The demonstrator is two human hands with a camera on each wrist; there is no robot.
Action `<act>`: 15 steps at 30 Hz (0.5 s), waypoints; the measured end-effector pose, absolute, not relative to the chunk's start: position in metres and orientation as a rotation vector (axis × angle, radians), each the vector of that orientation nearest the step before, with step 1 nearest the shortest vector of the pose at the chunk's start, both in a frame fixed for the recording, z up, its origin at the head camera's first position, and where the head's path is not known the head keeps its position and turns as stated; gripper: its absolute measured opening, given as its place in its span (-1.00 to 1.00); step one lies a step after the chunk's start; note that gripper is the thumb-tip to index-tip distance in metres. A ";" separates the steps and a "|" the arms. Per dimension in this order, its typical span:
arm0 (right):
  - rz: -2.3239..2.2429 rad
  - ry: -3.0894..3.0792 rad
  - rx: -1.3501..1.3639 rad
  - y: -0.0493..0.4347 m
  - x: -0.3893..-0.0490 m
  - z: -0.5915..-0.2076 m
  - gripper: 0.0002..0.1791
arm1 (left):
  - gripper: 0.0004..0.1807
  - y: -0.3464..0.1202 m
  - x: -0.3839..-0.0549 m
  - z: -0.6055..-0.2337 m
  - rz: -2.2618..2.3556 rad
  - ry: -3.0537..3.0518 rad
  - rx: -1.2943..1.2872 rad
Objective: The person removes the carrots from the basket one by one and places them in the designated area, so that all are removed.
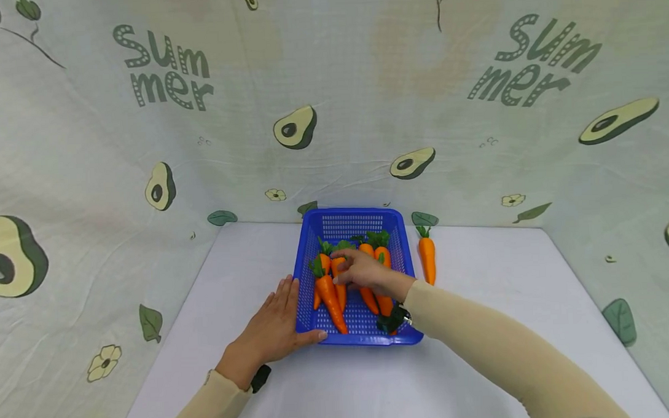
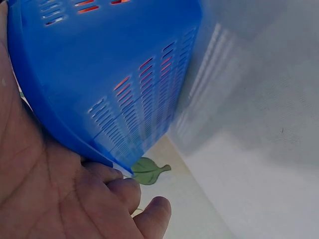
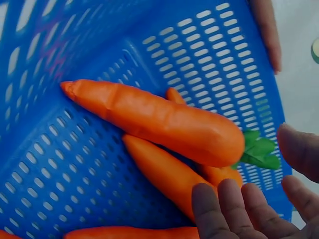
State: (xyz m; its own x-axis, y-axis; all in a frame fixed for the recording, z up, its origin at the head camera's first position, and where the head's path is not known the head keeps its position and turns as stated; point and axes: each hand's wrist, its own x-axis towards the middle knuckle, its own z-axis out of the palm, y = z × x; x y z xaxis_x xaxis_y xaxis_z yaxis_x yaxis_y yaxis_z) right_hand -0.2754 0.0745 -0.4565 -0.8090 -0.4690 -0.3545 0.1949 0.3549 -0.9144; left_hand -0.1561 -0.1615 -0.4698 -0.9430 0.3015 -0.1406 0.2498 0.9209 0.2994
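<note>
A blue plastic basket (image 1: 361, 340) with slotted walls holds several orange carrots (image 1: 332, 304) with green tops. My left hand (image 1: 274, 322) lies along the basket's near left corner, fingers straight and thumb over the front rim; in the left wrist view its palm meets the blue rim (image 2: 65, 137). Inside the basket, my right hand (image 1: 367, 270) hovers over the carrots with loosely bent fingers. The right wrist view has those fingertips (image 3: 207, 204) beside a lower carrot, nothing gripped, while a thick carrot (image 3: 169, 122) lies across another one.
One carrot (image 1: 427, 258) lies on the white table (image 1: 498, 289) just right of the basket. Behind and on both sides rises a pale cloth (image 1: 341, 79) printed with avocados and lettering. A black band (image 1: 261, 379) sits at my left wrist.
</note>
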 end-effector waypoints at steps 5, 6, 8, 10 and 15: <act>-1.454 1.998 -0.249 0.074 -0.272 -0.464 -0.26 | 0.41 -0.161 -0.156 -0.469 0.419 2.897 0.422; -1.450 1.985 -0.246 0.074 -0.272 -0.466 -0.25 | 0.41 -0.161 -0.156 -0.468 0.419 2.897 0.422; -1.429 1.974 -0.249 0.074 -0.272 -0.468 -0.25 | 0.41 -0.161 -0.156 -0.468 0.424 2.896 0.422; -1.416 1.963 -0.248 0.074 -0.272 -0.468 -0.23 | 0.41 -0.161 -0.156 -0.468 0.428 2.892 0.417; -1.350 1.966 -0.251 0.070 -0.272 -0.468 -0.21 | 0.42 -0.160 -0.156 -0.468 0.432 2.878 0.403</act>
State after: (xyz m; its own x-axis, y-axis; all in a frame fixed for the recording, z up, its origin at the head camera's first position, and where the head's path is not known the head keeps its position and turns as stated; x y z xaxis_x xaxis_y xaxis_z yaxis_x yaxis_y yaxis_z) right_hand -0.2722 0.0699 -0.4680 -0.7173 -0.5296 -0.4528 0.2322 0.4309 -0.8720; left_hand -0.1562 -0.1601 -0.4678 -0.9421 0.2957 -0.1581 0.2362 0.9199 0.3129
